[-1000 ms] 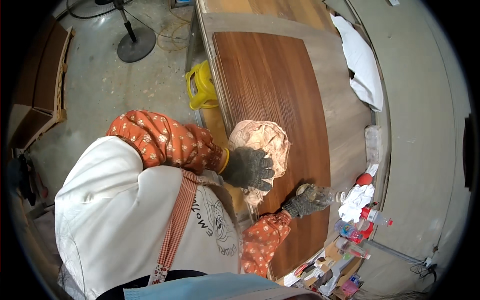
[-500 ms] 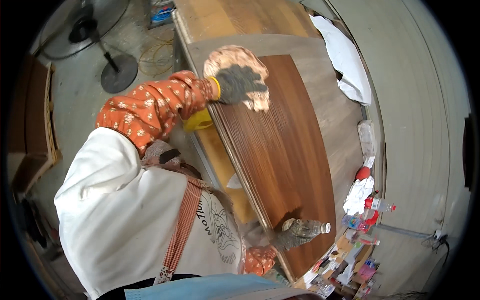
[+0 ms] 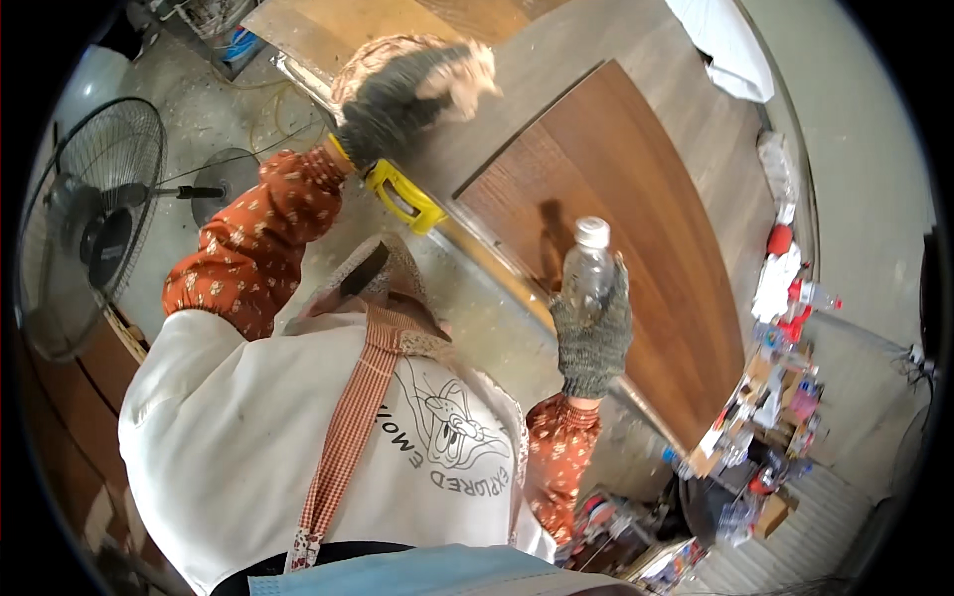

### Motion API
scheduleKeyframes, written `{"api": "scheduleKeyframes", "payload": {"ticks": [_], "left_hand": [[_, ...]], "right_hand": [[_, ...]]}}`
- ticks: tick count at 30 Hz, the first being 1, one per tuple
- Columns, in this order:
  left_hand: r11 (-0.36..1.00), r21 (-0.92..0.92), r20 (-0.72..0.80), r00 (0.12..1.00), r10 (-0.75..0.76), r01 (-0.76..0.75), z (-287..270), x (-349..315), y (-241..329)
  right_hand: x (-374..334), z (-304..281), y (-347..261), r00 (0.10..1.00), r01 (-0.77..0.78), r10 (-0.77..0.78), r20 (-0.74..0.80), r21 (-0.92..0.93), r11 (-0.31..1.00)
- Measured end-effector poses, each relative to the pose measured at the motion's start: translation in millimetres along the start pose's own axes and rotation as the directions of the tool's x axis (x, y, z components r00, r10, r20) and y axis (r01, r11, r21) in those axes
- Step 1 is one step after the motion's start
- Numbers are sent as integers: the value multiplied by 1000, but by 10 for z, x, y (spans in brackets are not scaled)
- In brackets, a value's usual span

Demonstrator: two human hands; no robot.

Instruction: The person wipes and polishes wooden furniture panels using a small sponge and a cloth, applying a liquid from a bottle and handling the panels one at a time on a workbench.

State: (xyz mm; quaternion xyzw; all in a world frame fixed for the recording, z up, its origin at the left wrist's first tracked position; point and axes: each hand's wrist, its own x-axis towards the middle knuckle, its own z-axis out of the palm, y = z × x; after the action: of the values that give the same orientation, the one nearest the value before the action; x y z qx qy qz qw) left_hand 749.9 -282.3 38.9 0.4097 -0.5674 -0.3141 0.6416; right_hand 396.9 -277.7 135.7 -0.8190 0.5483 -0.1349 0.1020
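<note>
My left hand [image 3: 391, 107], in a dark grey knit glove, is closed on a crumpled pinkish-beige rag [image 3: 469, 83] near the far left of the workbench. Part of the rag bunches out beyond the fingers, raised off the brown panel. In my right hand [image 3: 594, 348], also gloved in grey, a clear plastic bottle [image 3: 588, 266] with a white cap stands upright over the panel's near edge. The dark brown wood-grain panel [image 3: 646, 238], with one curved side, lies on the greyish bench top [image 3: 566, 55]. The bottle's shadow falls across it.
A yellow plastic handle-like piece [image 3: 405, 199] sits by the bench edge below my left wrist. A black standing fan [image 3: 104, 233] is on the left. Along the far right edge lie a white sheet [image 3: 723, 45], bottles [image 3: 817, 295] and assorted clutter.
My left hand with the rag has lifted off the panel and moved left. My right hand has raised the bottle and swung it up and left. The whole view has shifted too.
</note>
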Motion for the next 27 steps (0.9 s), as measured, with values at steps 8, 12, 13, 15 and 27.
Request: {"api": "scheduleKeyframes", "payload": {"ticks": [8,12,13,15,27], "left_hand": [[980,186,-307,942,132,-77,-231,-346,249],[612,719,-51,854,519,-329,-382,-403,360],[682,669,-91,879,469,-295,-387,-437,375],[804,552,-170,914,369,-222,-342,-452,336],[456,518,586,689,427,-724,832,213,369]], "right_hand": [[93,86,-372,938,279,-198,283,-282,918],[215,50,-614,910,339,-222,350,-322,884],[225,33,-651,899,353,-223,378,-322,878],[236,19,-601,908,358,-241,343,-333,873],[-259,58,-158,942,-332,334,21,178,926]]}}
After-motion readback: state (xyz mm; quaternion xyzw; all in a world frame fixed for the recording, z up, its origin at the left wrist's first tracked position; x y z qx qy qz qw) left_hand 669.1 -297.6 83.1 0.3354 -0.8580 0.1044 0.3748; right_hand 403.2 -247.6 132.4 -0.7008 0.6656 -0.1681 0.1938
